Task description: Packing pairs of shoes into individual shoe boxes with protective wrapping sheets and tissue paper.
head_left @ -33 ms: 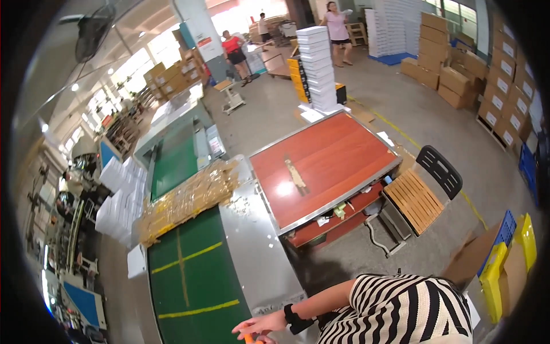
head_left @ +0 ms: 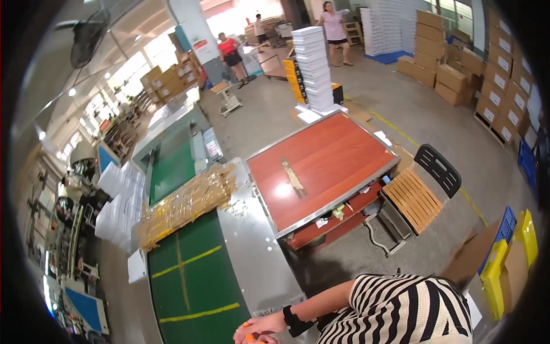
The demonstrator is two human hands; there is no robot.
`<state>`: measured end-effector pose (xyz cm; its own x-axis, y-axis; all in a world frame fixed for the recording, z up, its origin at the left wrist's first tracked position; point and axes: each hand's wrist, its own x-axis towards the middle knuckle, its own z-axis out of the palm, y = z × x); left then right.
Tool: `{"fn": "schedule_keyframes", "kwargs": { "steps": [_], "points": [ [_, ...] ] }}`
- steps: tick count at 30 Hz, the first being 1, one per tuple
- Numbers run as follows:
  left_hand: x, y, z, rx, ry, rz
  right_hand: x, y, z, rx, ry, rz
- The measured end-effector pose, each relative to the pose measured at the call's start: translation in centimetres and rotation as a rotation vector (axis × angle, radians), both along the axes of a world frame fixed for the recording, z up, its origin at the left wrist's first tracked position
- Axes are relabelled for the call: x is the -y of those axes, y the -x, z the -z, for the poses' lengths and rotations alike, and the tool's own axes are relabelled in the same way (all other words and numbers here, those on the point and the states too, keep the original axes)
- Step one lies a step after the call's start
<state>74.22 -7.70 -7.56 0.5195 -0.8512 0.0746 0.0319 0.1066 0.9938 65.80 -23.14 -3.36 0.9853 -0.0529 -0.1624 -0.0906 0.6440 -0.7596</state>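
Note:
My right hand (head_left: 260, 327) reaches in at the lower edge, with a black band (head_left: 295, 321) around its wrist. Its fingers are bent together, over my left hand (head_left: 266, 339), which the picture's edge mostly cuts off. Small orange pieces (head_left: 250, 338) show at the fingertips. They look like finger covers, but I cannot tell whether they are worn or held. Both hands are beside the green conveyor belt (head_left: 197, 281) with yellow tape lines, at the near end of its metal side plate (head_left: 255, 246).
Taped cardboard (head_left: 189, 200) bridges the belt. A red-topped table (head_left: 326, 166) and a slatted wooden chair (head_left: 415, 198) stand to the right. White boxes (head_left: 312, 69) form a tall stack behind the table. Brown cartons (head_left: 498, 80) line the far right. Several people are farther back.
The fingers of my right hand have bent slightly, and a second bit of orange now shows on them. The view has shifted a little.

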Motion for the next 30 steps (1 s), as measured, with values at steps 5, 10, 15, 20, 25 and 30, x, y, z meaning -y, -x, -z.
{"fn": "schedule_keyframes", "kwargs": {
  "steps": [5, 10, 15, 20, 25, 30],
  "points": [
    [8.4, 6.4, -10.5, -1.078, 0.289, 0.656, 3.8, 4.9, -5.5, 0.002, -0.107, -0.011],
    [10.9, 5.9, -8.3, -1.18, 0.449, 0.809, 5.5, 5.2, -5.3, 0.229, -0.109, -0.124],
    [11.4, 5.8, -10.1, -0.623, 0.137, 0.617, 7.1, 4.8, -4.6, 0.421, -0.045, -0.199],
    [11.0, 5.8, -12.8, -0.059, -0.152, 0.431, 8.4, 6.0, -5.4, 0.485, -0.064, 0.039],
    [13.7, 8.9, -17.5, 0.208, -0.48, 0.109, 11.3, 7.7, -4.9, 0.412, 0.831, 0.746],
    [14.1, 9.9, -16.7, 0.403, -0.303, 0.165, 10.7, 7.6, -5.0, 0.636, 1.06, 0.835]
  ]
}}
